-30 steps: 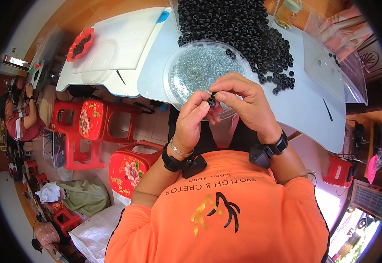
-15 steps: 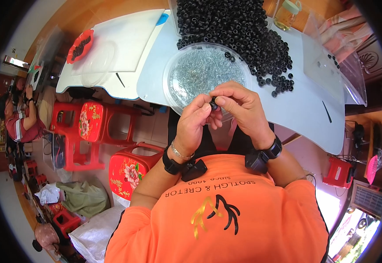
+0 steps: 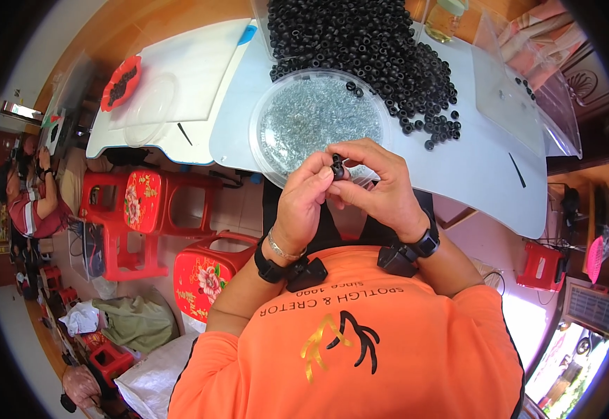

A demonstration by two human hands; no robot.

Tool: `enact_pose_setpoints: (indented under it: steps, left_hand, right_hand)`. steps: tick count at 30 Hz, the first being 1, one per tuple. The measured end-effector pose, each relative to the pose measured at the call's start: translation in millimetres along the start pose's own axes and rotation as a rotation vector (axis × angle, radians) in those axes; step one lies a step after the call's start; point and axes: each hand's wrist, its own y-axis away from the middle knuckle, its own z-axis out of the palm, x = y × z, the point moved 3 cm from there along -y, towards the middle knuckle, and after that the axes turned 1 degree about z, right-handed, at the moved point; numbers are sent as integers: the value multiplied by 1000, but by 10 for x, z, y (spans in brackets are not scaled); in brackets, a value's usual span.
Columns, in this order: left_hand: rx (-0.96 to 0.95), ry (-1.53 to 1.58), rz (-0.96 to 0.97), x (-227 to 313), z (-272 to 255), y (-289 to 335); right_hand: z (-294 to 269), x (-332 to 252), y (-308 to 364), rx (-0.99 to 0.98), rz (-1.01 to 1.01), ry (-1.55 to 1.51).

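We judge the work far from done: our left hand pinches a small black ring-shaped part, our right hand curls around it, grip unclear, while a big heap of black rings lies loose.

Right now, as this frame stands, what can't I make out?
All in the head view:
Small black item: full shape, partly covered by the left hand and right hand.
Clear tub: part of its near rim, behind both hands.
Clear bits in it: single shapes, too small.
Black rings: the pile's far end, cut off by the top edge.
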Motion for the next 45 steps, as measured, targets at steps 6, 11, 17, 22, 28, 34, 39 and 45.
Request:
enact_pose_setpoints:
  steps: [6,11,17,22,28,34,39,45]
  left_hand:
    - [-10,15,-13,-10,-3,4]
    - [-21,-14,-40,-22,-4,17]
    - [-11,2,-23,-28,-36,15]
    - [2,5,-26,-40,-47,18]
    - [36,19,-30,-27,-66,34]
    - [41,-42,-45,-39,-92,41]
    - [98,43,-39,-25,-51,49]
    - [73,10,-10,-32,-61,21]
  right_hand:
    - [-43,1,17,15,-45,-78]
    - [-72,112,-58,-31,99,-315]
    - [-28,79,-65,-105,232,-498]
    - [19,76,-68,-89,266,-520]
    - [17,59,-83,-32,115,-235]
    - [18,18,-66,28,-87,90]
    - [77,47,-4,83,-115,58]
    - [117,61,-15,128,-218,178]
